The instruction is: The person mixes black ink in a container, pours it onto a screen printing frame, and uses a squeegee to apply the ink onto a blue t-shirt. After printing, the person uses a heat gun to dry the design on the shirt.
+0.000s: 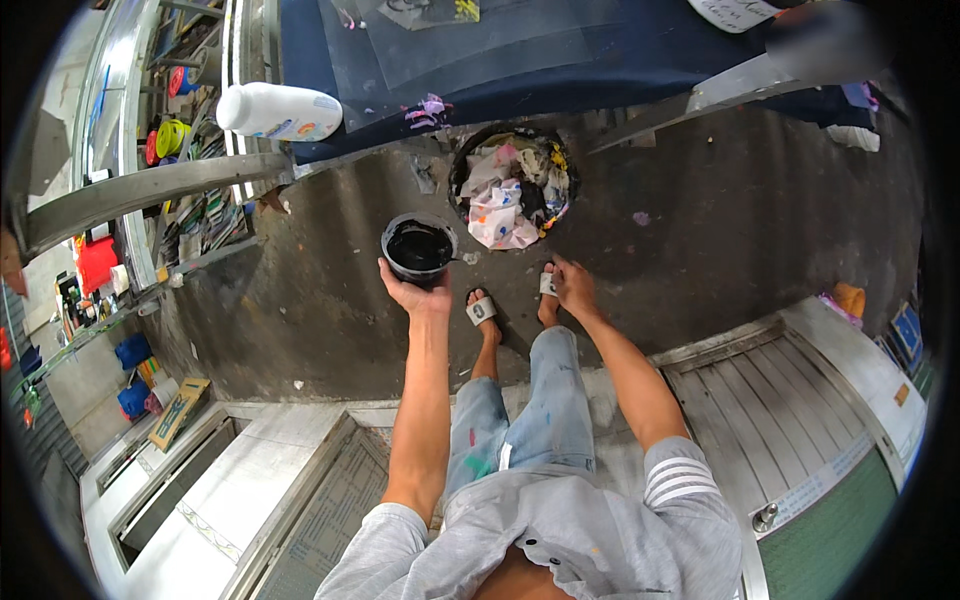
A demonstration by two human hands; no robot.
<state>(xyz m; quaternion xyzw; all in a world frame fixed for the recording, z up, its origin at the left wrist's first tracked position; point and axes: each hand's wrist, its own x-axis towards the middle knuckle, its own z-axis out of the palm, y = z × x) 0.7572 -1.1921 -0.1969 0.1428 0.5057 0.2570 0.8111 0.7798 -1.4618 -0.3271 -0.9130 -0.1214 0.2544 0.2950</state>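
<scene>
Holding a tub (418, 247) of black paint-like stuff in the left grip (415, 292), cupped around its lower side, ahead of the body. Cannot tell spread from pressed together in the right grip (575, 289). Below, sandals (480, 309) with a dark mark on the strap. Beyond, on the floor (320, 310), a bin (573, 185) of stained rags (497, 205). Farther, beside the dark-blue bench (600, 85), a white bottle (270, 112) with a small coloured label; at upper right, handwriting on a white thing (735, 12).
</scene>
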